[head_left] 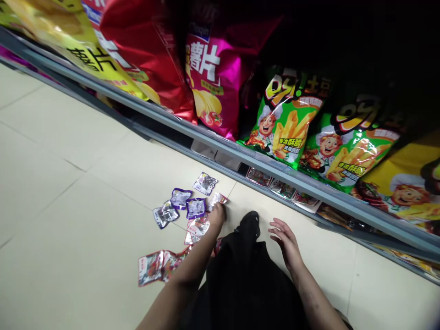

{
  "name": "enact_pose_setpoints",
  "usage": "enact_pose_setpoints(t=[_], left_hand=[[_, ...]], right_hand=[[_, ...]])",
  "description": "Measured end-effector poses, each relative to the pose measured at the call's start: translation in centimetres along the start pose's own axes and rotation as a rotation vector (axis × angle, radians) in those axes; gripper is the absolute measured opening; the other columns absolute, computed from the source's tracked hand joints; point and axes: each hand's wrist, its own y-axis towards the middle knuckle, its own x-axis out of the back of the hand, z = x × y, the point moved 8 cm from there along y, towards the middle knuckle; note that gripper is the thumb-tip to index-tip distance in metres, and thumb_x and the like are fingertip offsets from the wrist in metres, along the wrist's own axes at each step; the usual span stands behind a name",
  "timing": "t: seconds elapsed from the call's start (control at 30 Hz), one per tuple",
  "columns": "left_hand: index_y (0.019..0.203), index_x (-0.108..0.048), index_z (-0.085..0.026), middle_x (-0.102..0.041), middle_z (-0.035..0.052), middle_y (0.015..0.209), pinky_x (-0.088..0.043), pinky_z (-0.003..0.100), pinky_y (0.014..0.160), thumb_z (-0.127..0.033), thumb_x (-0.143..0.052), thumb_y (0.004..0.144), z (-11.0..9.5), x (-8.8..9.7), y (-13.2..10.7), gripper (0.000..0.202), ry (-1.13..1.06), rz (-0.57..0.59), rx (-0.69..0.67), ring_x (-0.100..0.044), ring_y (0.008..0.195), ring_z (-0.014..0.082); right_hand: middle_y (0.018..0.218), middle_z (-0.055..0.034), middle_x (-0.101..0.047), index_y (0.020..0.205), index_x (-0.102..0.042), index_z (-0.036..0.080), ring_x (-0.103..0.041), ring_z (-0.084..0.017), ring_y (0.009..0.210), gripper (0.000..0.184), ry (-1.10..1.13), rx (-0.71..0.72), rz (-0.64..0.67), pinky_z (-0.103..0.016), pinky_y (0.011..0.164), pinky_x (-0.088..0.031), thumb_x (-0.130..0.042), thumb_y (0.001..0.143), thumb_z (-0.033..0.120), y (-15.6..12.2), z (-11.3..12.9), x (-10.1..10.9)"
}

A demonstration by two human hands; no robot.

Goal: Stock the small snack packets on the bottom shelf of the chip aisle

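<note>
Low over the tiled floor, my left hand is closed on the edge of a small whitish-red snack packet. Around it lie purple-edged packets, a black and silver packet and another silver packet. Red and silver packets are spread to the left of my forearm, some partly hidden by it. My right hand is held to the right of my dark shoe, fingers apart and nothing in it.
A shelf edge runs slantwise above my hands. On it stand large red, magenta and green chip bags. Beneath, the lowest level holds small packets and white boxes. Pale tiles stretch to the left.
</note>
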Motion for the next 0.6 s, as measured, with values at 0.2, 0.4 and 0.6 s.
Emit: enact_pose_setpoints(t=[0.2,0.4,0.6], left_hand=[[0.142,-0.046,-0.02,-0.055,0.013,0.141,-0.048,0.044,0.106,-0.022,-0.039,0.098,-7.4,8.8,-9.0,0.045,-0.25,-0.397,-0.722,-0.052,0.131,0.0271],[0.154,-0.028,-0.022,-0.043,0.0099,0.152,-0.038,0.043,0.117,-0.021,-0.038,0.1,-14.2,14.0,-12.0,0.055,-0.238,-0.288,-1.231,-0.035,0.144,0.0229],[0.147,-0.042,-0.021,-0.044,0.0141,0.15,-0.036,0.052,0.115,-0.016,-0.042,0.095,-13.2,17.3,-4.7,0.053,-0.669,-0.418,-0.832,-0.038,0.142,0.0267]], right_hand=[[0.124,-0.0088,-0.066,0.115,-0.067,0.027,-0.061,-0.029,0.115,0.052,-0.031,0.006,0.016,-0.045,0.099,-0.044,-0.076,0.073,0.055,-0.2,1.9,-0.3],[0.107,-0.0068,-0.074,0.116,-0.066,0.025,-0.069,-0.027,0.099,0.06,0.006,0.046,0.124,-0.046,0.093,-0.051,-0.083,0.065,0.052,2.3,4.3,-5.3],[0.102,-0.0057,-0.075,0.11,-0.065,0.023,-0.07,-0.025,0.092,0.06,-0.008,0.221,0.014,-0.042,0.085,-0.056,-0.088,0.059,0.045,5.1,6.9,-3.7]])
